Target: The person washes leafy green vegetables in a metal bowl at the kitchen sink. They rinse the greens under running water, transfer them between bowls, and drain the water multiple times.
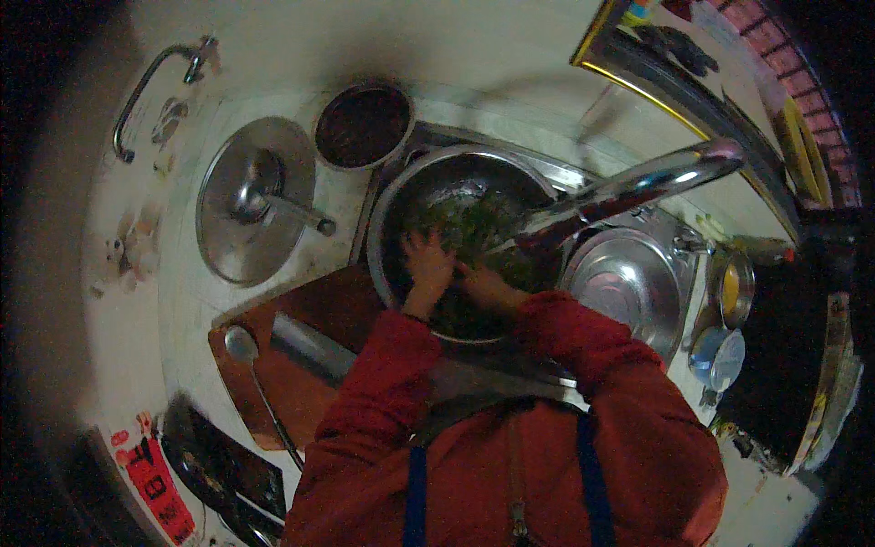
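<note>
A large round metal basin (378, 236) sits in the sink before me, with leafy greens (472, 219) and what looks like water inside. Both my hands reach into it. My left hand (429, 267) is at the basin's left side, fingers spread beside the greens, with nothing visible in its grasp. Close by on the right, my right hand (489, 286) is bent toward the greens. Its fingers are dim and partly hidden, so I cannot tell whether it grips any. A chrome faucet spout (636, 184) extends over the basin's right side.
A shiny metal basin (625, 280) stands at right. Left are a wooden cutting board (253, 396) with a cleaver-like blade (311, 345) and long-handled spoon (240, 343), a round metal lid or pan (222, 225) bearing a ladle (297, 212), and a dark-filled pot (364, 126).
</note>
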### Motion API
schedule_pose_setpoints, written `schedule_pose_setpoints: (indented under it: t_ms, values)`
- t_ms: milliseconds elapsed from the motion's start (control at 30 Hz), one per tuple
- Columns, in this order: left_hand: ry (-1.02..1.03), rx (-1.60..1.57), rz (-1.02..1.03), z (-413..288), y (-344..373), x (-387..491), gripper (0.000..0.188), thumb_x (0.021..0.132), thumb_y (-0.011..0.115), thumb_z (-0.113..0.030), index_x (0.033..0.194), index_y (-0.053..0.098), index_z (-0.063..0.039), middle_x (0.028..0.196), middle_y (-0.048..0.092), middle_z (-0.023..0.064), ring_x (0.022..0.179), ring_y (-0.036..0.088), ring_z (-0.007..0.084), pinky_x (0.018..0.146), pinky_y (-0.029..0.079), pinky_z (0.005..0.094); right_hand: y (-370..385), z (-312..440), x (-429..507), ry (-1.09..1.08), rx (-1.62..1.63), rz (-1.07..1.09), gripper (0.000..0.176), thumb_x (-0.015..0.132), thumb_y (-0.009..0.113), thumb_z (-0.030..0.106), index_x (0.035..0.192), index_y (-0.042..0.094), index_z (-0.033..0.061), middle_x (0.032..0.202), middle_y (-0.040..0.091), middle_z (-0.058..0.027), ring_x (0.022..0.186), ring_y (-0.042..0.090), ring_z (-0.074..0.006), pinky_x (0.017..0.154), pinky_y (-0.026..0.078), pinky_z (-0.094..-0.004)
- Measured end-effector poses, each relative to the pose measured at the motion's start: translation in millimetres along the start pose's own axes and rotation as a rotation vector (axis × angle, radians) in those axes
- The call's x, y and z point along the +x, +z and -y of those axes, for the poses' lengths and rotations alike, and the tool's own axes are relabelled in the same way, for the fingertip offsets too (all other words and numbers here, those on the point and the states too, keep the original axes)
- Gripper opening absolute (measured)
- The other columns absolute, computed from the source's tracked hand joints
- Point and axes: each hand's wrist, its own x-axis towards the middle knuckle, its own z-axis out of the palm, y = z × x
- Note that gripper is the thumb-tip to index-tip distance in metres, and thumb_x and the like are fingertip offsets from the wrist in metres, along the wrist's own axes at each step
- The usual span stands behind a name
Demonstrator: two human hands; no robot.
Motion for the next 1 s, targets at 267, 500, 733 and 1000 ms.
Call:
schedule_pose_setpoints:
  t_ms: [267,500,733,1000]
  values:
    - [-0.083,-0.224,0.108,16.9,-18.6,-21.5,0.055,0.076,0.057,-0.025,0.123,0.038,-0.004,0.124,0.034,0.0259,0.113,0.034,0.0407,0.094,0.029,0.0459,59.6,3.4,-22.2,-0.034,-0.446,-0.254,0.042,0.078,0.05,0.023,0.118,0.045,0.0126,0.122,0.041,-0.0161,0.11,0.041,-0.0323,0.089,0.037,-0.0441]
    - [-0.006,-0.403,-0.143,0.2,-18.1,-42.5,0.042,0.077,0.056,-0.017,0.116,0.047,-0.005,0.12,0.041,0.0197,0.109,0.04,0.0351,0.092,0.033,0.0404,-14.9,-22.1,36.9,0.021,-0.18,-0.46,0.05,0.073,0.053,0.023,0.121,0.042,0.0111,0.118,0.044,-0.0176,0.106,0.042,-0.0367,0.09,0.035,-0.0448]
    - [-0.002,-0.774,-0.059,-85.8,-48.1,-12.2,0.028,0.072,0.055,-0.01,0.099,0.056,-0.003,0.096,0.055,0.0145,0.086,0.054,0.0299,0.075,0.043,0.0371,11.8,-12.4,-0.1,-0.024,-0.139,-0.521,0.05,0.075,0.052,0.023,0.121,0.04,0.0092,0.119,0.042,-0.0182,0.108,0.041,-0.0369,0.091,0.035,-0.0447]
    - [-0.116,-1.136,0.138,-98.7,-0.1,24.7,0.024,0.069,0.051,-0.004,0.093,0.056,-0.001,0.088,0.058,0.0182,0.083,0.056,0.0314,0.073,0.044,0.0354,-6.2,-43.0,24.4,0.113,0.021,-0.708,0.05,0.077,0.051,0.022,0.122,0.038,0.0071,0.121,0.04,-0.0189,0.109,0.04,-0.0371,0.091,0.035,-0.0445]
